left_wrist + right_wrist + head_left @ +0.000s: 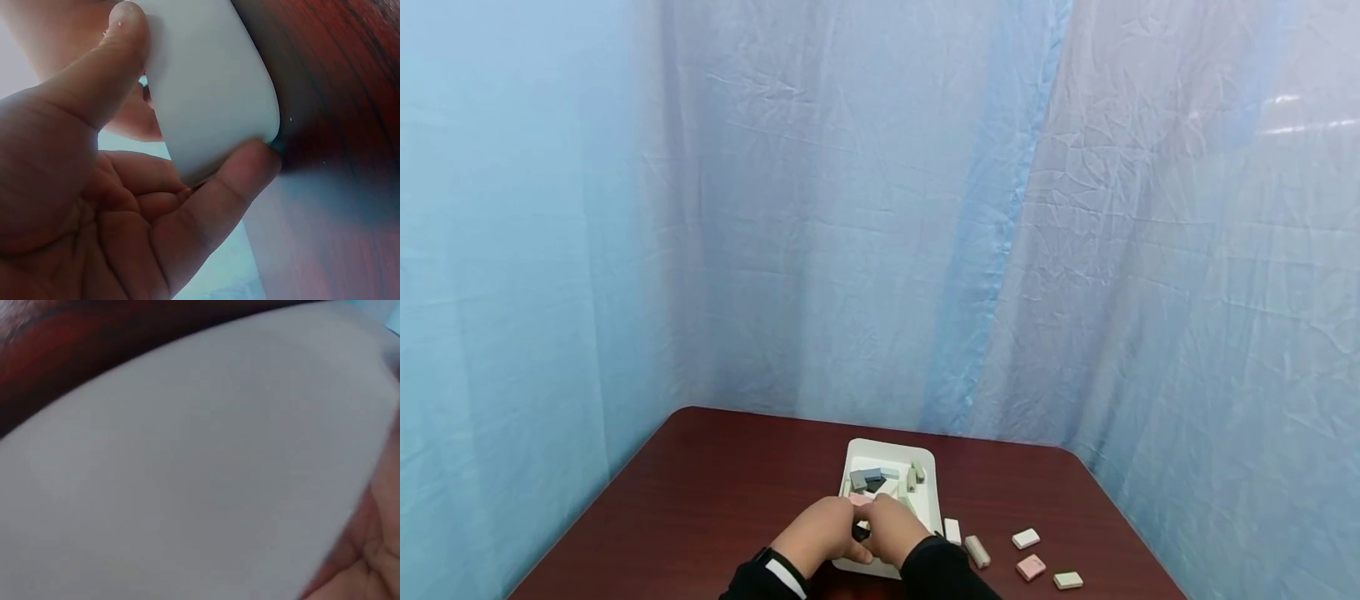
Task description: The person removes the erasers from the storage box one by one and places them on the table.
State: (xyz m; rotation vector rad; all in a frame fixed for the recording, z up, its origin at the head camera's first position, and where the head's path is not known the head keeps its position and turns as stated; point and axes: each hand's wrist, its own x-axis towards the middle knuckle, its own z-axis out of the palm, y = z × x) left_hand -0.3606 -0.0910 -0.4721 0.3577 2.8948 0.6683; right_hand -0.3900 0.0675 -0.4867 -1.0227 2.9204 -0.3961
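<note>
Both hands are meeting over the near end of a white shallow tray (pixel 880 455), which is lying on the dark red wood-grain table (pixel 737 475). The left hand (pixel 826 525) is bending with its thumb spread from its fingers, one fingertip showing at the tray's rounded corner; the right hand (pixel 889 527) is curving in beside it. Their fingertips are hiding from me, so I cannot tell whether either is gripping anything. A pink block (pixel 860 499) is showing just beyond them, inside the tray, with blue-grey blocks (pixel 858 480) and pale green blocks (pixel 912 479) sitting farther in. To my eye the pink block is promising to be light and firm, perhaps chalky or slightly slick, hardly fragile; its opposite long sides are offering the best pinch. The tray is looking stiff and smooth, its rim giving the surest hold, by opposite walls, to keep the contents from sliding.
</note>
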